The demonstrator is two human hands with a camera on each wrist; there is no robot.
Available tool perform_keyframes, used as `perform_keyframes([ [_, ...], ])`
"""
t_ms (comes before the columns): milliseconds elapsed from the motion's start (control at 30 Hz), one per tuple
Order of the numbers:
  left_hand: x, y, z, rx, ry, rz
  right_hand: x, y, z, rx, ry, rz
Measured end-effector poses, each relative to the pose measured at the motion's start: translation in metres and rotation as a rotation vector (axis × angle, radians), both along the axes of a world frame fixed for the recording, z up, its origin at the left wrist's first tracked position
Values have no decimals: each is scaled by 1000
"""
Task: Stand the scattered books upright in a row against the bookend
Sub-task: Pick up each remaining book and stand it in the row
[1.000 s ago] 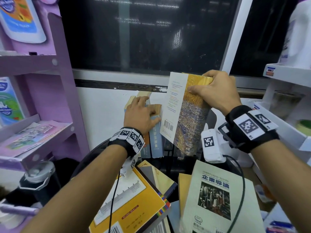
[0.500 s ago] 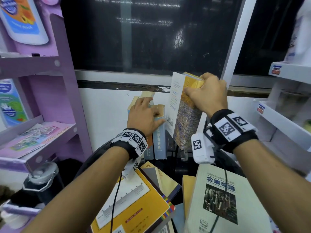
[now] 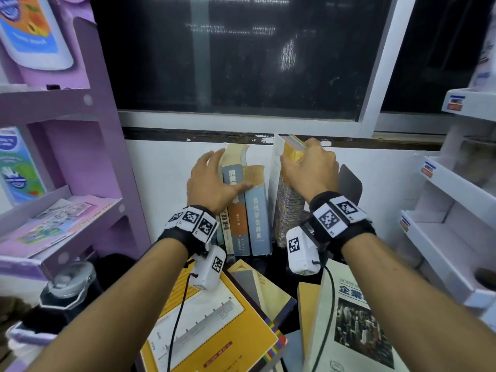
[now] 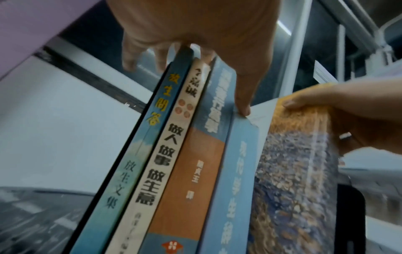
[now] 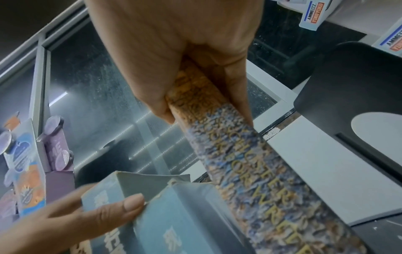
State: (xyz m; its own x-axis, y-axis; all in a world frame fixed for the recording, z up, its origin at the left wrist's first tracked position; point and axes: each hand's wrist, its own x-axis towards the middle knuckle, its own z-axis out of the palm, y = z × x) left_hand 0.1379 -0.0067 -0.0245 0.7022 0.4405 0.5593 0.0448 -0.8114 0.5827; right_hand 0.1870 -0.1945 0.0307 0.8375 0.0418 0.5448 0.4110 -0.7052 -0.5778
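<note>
Several books [image 3: 255, 218] stand upright in a row, spines facing me. My left hand [image 3: 217, 178] rests on them, fingers over the tops at the left and thumb laid across a blue spine [image 4: 239, 154]. My right hand [image 3: 308, 167] grips the top of a thick book with a mottled yellow-and-blue cover [image 3: 288, 210]. It stands upright just right of the row, its spine showing in the right wrist view [image 5: 250, 171]. The black bookend [image 3: 350, 183] rises behind and to the right of it. A yellow book [image 3: 214, 326], a white one with a photo [image 3: 357, 318] and a tan one [image 3: 260, 288] lie flat in front.
A purple shelf unit [image 3: 80, 157] stands close on the left and a white shelf unit [image 3: 442, 224] on the right. A dark window [image 3: 241, 63] and a white wall are behind the row. A lidded bottle [image 3: 67, 285] sits low at the left.
My right hand has swung the thick book from a tilt in the air down and left until it stands beside the row. My left hand shifted from the tops toward the row's left side.
</note>
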Motion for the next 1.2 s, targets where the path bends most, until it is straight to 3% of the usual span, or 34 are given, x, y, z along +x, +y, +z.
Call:
perform_keyframes([
  [100, -1, 0, -1, -122, -2, -85, 3, 4, -6, -6, -24, 29],
  [567, 0, -10, -4, -96, -54, -199, 10, 7, -33, -100, 81, 112],
  [1000, -1, -20, -2, -102, -61, -266, 13, -20, -37, -238, 174, 387],
  [1200, 0, -18, -4, -123, -63, -278, 15, -18, -41, -283, 140, 376],
])
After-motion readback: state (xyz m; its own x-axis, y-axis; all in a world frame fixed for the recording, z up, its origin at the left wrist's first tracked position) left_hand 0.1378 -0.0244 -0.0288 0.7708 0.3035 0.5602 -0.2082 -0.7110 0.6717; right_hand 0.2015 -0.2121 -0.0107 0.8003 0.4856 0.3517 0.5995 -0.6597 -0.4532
